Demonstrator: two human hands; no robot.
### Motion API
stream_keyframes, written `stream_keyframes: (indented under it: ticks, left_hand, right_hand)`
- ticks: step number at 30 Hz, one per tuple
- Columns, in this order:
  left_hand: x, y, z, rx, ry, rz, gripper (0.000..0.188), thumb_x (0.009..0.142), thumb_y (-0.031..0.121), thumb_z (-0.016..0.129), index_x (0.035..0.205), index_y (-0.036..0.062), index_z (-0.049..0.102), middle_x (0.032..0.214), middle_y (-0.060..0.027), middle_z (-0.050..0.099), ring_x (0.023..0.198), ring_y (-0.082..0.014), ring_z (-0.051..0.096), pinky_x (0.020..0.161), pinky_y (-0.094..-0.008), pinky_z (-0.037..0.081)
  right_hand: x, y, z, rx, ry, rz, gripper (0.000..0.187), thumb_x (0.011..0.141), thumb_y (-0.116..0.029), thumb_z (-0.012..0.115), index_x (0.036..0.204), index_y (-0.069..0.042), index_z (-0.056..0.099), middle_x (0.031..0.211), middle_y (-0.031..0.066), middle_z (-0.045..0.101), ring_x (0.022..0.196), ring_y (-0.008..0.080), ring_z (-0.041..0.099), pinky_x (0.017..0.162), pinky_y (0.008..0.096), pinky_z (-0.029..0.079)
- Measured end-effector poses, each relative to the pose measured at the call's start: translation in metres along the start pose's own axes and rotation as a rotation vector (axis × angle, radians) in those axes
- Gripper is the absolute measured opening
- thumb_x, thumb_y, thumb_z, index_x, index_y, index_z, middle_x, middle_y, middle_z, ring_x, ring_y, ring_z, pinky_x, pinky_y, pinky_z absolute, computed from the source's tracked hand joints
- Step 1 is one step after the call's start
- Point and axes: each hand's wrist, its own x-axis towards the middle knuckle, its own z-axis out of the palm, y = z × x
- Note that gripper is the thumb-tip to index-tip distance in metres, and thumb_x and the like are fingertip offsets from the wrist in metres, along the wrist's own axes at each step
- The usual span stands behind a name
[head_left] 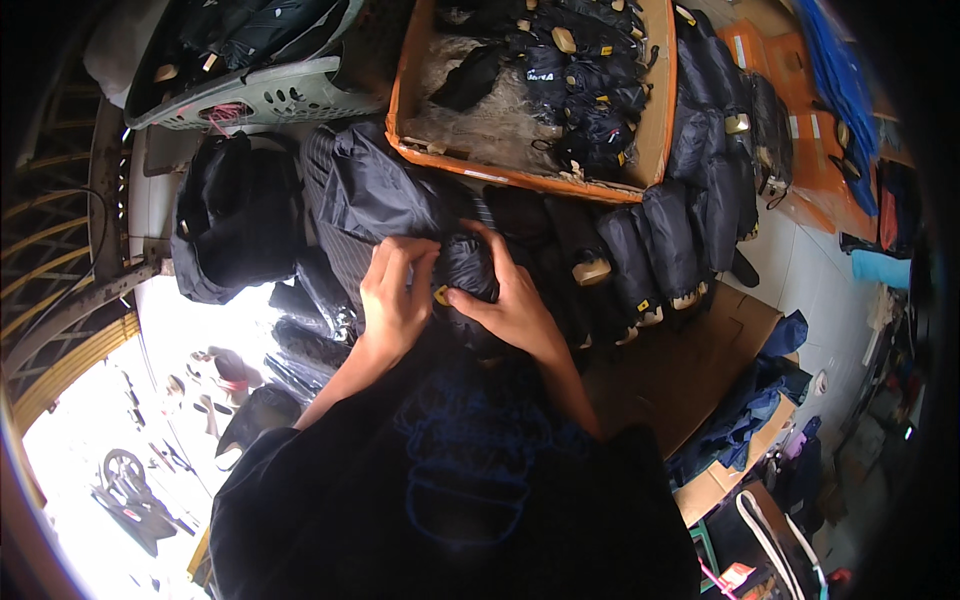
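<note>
A black rolled bundle, which looks like a folded umbrella [467, 268], is held upright in front of my chest. My right hand [510, 305] wraps round its right side, thumb at the front beside a small yellow tag. Close against its left side, my left hand [398, 290] is closed with its fingertips pinched together; what they pinch is too small to make out. Loose black fabric [375, 190] lies just beyond my left hand, over dark striped cloth. Several similar folded umbrellas [628, 255] with beige ends lie in a row to the right.
An orange-edged cardboard box [520, 182] beyond my hands holds many black bundles. At the far left stands a grey-green plastic basket [290, 95] of dark items. A black bag [235, 215] sits left of me, and flat brown cardboard [690, 365] lies at the right.
</note>
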Motion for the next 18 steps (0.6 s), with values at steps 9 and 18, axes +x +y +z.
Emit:
stream_keyframes:
  ticks: [9,18]
  left_hand:
    - [-0.011,-0.001,0.011,-0.075,-0.066,0.000,0.017,0.076,-0.010,0.066,0.089,0.0002,0.062,0.083,-0.0108,0.062,0.072,-0.0252,0.059,0.068,-0.0318,0.047]
    - [-0.023,-0.002,0.021,-0.674,-0.095,-0.520,0.026,0.087,0.001,0.065,0.109,0.0008,0.052,0.093,-0.0033,0.052,0.084,-0.0100,0.052,0.075,-0.0238,0.043]
  right_hand:
    - [-0.007,0.014,0.001,0.190,0.104,0.059,0.051,0.084,-0.020,0.070,0.122,0.001,0.044,0.111,0.0147,0.058,0.106,0.0216,0.057,0.091,0.0326,0.043]
    - [-0.007,0.010,0.003,-0.036,0.330,-0.079,0.030,0.089,-0.021,0.067,0.099,-0.001,0.047,0.084,0.0058,0.056,0.079,0.0126,0.053,0.071,0.0281,0.044]
